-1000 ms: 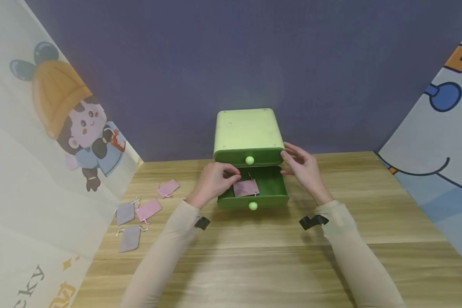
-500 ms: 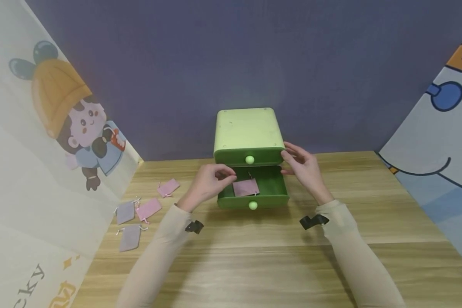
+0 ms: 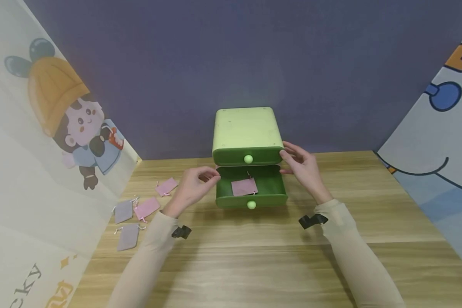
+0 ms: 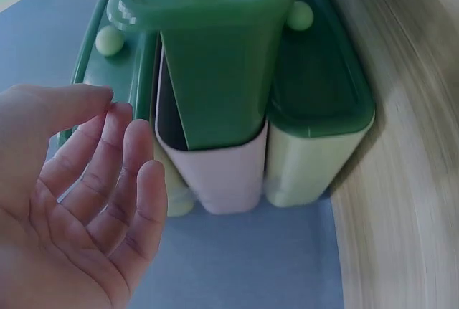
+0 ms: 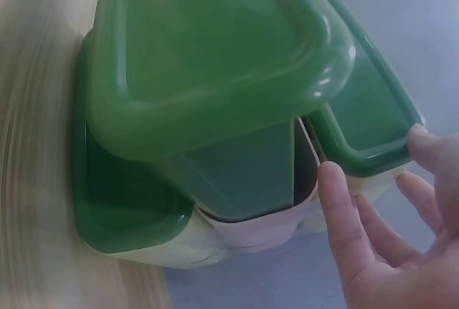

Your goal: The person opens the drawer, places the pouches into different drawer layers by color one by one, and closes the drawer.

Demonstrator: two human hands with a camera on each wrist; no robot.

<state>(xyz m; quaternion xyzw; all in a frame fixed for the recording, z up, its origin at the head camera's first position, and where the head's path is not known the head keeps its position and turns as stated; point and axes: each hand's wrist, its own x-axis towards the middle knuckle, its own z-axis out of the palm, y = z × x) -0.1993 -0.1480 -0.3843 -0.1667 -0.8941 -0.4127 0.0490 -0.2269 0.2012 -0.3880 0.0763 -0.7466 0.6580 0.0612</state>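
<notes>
A small drawer cabinet [image 3: 247,128] with a pale green top and dark green drawer fronts stands against the back wall. Its middle drawer [image 3: 267,200] is pulled out, and a pink drawstring pouch [image 3: 243,187] lies inside. My left hand [image 3: 192,187] hovers just left of that drawer, thumb and forefinger tips close together, holding nothing; the left wrist view shows its bare palm. On the other side, my right hand [image 3: 302,169] touches the cabinet's right side, with the thumb at the top drawer's [image 5: 373,94] corner and its fingers fairly straight.
On the wooden table [image 3: 231,265] to the left lie a pink pouch [image 3: 167,186], another pink pouch [image 3: 146,208], a grey pouch [image 3: 123,211] and a second grey pouch [image 3: 128,237]. A dark blue wall [image 3: 231,51] rises directly behind the cabinet.
My left hand has drawn back leftward from over the pulled-out drawer to beside it. The right hand stays at the cabinet, and the pouch in the drawer lies where it was.
</notes>
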